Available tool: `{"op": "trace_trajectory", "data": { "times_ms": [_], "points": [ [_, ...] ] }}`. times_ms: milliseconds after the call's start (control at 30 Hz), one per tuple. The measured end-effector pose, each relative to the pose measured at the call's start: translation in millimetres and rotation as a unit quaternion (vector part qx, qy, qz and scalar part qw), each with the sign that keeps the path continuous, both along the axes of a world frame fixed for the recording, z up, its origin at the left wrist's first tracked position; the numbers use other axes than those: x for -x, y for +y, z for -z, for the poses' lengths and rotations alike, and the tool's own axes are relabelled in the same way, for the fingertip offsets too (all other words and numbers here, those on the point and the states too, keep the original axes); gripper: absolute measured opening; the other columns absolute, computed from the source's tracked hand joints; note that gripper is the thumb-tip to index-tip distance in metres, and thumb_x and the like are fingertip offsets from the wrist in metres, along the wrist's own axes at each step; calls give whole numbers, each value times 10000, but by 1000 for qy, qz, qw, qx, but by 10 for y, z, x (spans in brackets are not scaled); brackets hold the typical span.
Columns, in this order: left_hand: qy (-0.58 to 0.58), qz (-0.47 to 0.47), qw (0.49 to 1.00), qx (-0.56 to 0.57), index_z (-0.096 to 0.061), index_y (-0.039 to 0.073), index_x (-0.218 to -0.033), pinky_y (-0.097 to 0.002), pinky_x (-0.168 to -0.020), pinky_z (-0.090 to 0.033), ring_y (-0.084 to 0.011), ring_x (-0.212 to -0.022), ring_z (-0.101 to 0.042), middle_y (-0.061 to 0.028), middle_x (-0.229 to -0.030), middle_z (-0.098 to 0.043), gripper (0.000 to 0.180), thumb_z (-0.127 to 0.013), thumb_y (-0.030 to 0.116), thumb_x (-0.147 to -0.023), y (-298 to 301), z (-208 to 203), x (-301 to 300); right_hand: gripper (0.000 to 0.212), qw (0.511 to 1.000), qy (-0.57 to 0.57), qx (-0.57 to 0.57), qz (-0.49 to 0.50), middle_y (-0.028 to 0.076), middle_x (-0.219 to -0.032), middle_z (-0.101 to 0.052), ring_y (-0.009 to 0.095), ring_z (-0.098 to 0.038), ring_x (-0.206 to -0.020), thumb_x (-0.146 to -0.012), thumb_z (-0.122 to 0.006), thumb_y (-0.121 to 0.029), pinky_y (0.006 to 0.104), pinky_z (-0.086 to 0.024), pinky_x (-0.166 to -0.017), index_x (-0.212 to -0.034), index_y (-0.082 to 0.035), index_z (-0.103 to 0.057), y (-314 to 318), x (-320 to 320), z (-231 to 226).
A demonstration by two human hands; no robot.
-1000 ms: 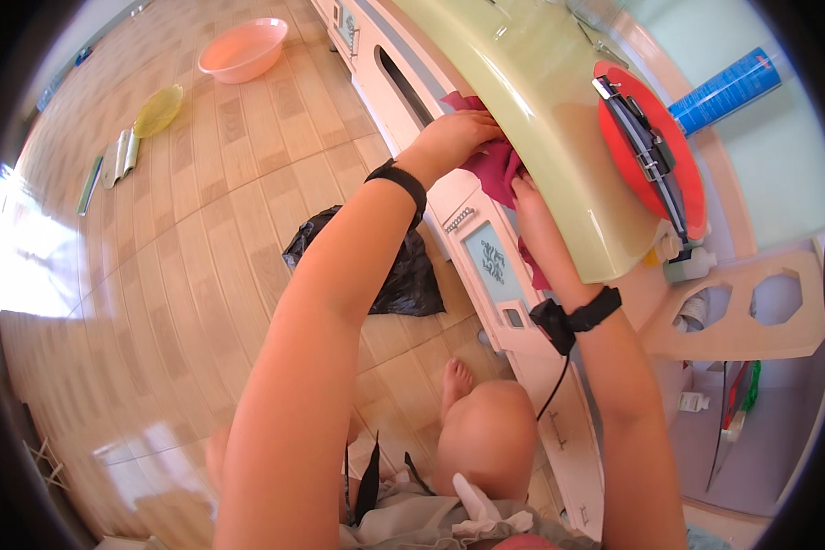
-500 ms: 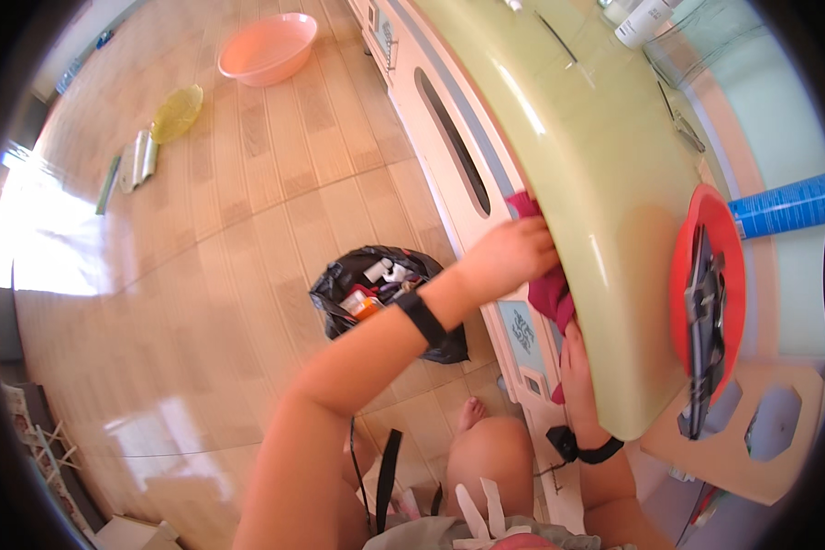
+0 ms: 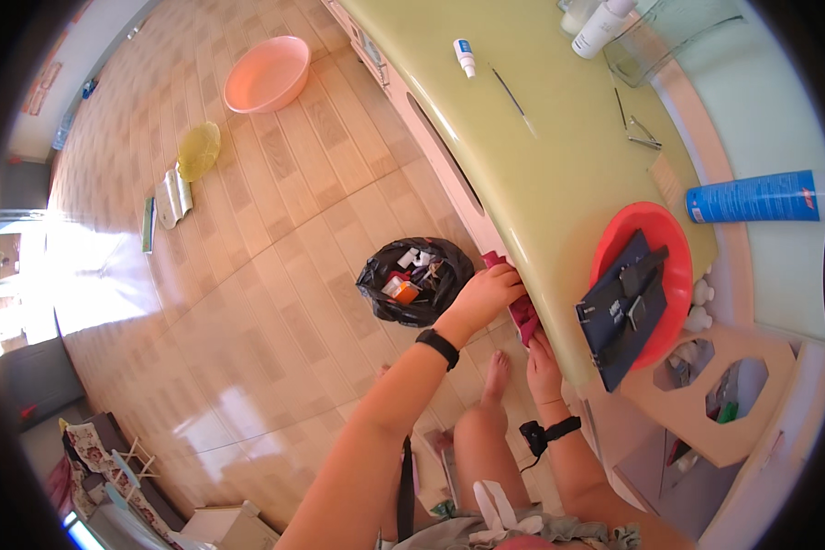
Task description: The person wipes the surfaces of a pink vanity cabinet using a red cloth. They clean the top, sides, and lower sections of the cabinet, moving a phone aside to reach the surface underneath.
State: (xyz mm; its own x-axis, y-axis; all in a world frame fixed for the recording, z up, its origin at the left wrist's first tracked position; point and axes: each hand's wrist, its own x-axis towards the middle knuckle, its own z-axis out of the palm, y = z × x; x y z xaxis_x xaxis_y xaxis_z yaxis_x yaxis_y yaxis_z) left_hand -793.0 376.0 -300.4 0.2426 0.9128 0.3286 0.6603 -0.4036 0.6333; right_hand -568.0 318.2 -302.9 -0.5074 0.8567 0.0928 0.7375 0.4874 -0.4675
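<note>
A crumpled dark red cloth (image 3: 524, 319) lies along the front face of the cabinet (image 3: 445, 188), just below the rounded edge of the green countertop (image 3: 513, 197). My left hand (image 3: 484, 297), a black band on its wrist, has its fingers closed over the upper part of the cloth. Lower down, my right hand (image 3: 543, 374) grips the cloth's near end, fingers pointing up toward it. A black strap with a small dark device (image 3: 533, 436) is round my right wrist. Folds of cloth and the counter edge hide some of the fingertips.
A black bag of mixed small items (image 3: 412, 316) stands open on the tiled floor, left of my hands. On the counter are a red basin (image 3: 674, 316) with a dark blue pouch (image 3: 605, 321), a blue tube (image 3: 752, 198) and a small white bottle (image 3: 465, 60). A pink basin (image 3: 266, 78) sits farther off.
My view has shifted, showing more of the countertop and the red basin's contents. Both hands remain on the cloth at the counter's front; the right hand shows more fully.
</note>
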Motion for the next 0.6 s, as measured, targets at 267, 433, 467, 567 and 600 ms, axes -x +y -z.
{"op": "trace_trajectory", "data": {
  "times_ms": [267, 433, 467, 567, 600],
  "points": [
    [-37, -4, 997, 69, -628, 99, -859, -330, -756, -482, -231, -891, -548, -42, -845, -576, 179, -556, 93, -696, -935, -294, 239, 250, 985, 35, 125, -113, 131, -1094, -606, 296, -566, -1046, -763, -547, 33, 363, -470, -891, -1002, 2, -613, -358, 109, -761],
    [-36, -12, 993, 116, -642, 90, -929, -326, -822, -480, -244, -956, -558, -50, -926, -597, 261, -594, 42, -677, -1053, -496, 336, 241, 987, 36, 104, -119, 111, -1058, -622, 278, -582, -1024, -739, -587, 18, 345, -488, -863, -975, -8, -626, -327, 204, -1009],
    [-30, -12, 993, 117, -642, 94, -928, -324, -824, -480, -240, -965, -556, -46, -930, -597, 262, -599, 43, -675, -1053, -511, 329, 241, 986, 31, 103, -126, 107, -1054, -624, 276, -584, -1021, -735, -591, 18, 342, -490, -859, -972, -11, -628, -312, 201, -1002],
    [-6, 0, 993, 121, -644, 120, -937, -323, -821, -488, -218, -994, -551, -24, -955, -603, 281, -621, 48, -666, -1044, -470, 314, 250, 985, 19, 116, -129, 102, -1054, -626, 273, -585, -1022, -730, -591, 24, 339, -492, -857, -972, -20, -633, -323, 171, -995],
    [-5, 7, 991, 130, -643, 123, -941, -323, -820, -489, -215, -997, -551, -21, -959, -604, 285, -622, 47, -667, -1050, -477, 290, 254, 984, 14, 124, -126, 100, -1056, -626, 272, -585, -1023, -729, -588, 27, 338, -492, -857, -974, -23, -634, -344, 150, -1009]
  ]
}}
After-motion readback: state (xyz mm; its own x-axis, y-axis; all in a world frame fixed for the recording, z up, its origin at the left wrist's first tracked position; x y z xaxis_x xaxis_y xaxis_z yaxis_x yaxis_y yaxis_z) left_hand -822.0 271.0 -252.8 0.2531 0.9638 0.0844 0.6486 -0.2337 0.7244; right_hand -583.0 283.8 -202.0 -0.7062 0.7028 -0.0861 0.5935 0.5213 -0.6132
